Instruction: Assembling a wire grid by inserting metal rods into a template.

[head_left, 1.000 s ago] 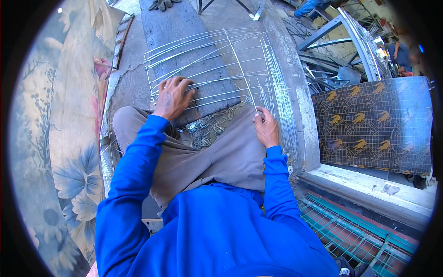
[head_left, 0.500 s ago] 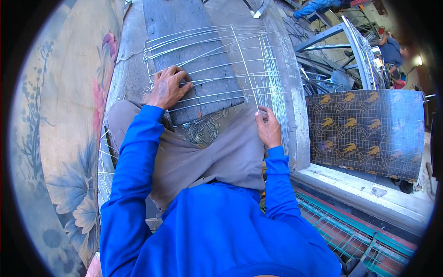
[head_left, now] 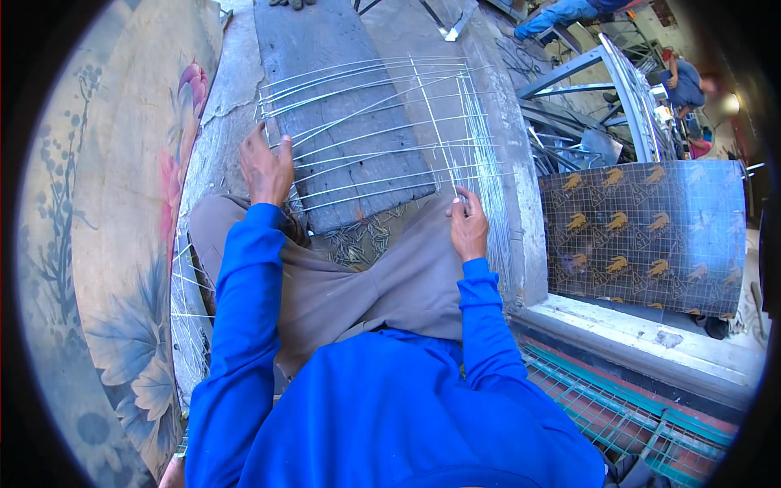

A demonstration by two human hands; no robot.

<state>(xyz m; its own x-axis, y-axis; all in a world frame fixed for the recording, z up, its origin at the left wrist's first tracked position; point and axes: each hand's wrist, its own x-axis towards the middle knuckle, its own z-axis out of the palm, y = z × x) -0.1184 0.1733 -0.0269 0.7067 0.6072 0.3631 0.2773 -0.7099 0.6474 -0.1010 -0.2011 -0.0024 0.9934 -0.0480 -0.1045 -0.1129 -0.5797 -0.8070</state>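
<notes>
Our hands at either side of a wire grid [head_left: 366, 130]

We sit with our grey trouser legs [head_left: 390, 285] spread, and the grid lies in front of us, mostly across a dark wooden plank [head_left: 319, 37]. Its thin rods run from side to side, a few of them crossing at a slant.

Our left hand [head_left: 267, 169] is at the grid's left edge, thumb and fingers standing apart; we cannot tell whether it grips a wire there. Our right hand [head_left: 469, 226] is narrow, thumb and fingertips pinching the near end of a pale cross rod [head_left: 432, 122] that runs away from us over the other rods.

Just beyond the right end of the plank, a spread of loose thin wires [head_left: 486, 167] lies lengthwise on the floor. Short metal pieces [head_left: 358, 246] are scattered between our legs, by the plank's near end. A floral panel [head_left: 130, 244] stands to our left, a dark patterned sheet [head_left: 643, 236] to our right.
</notes>
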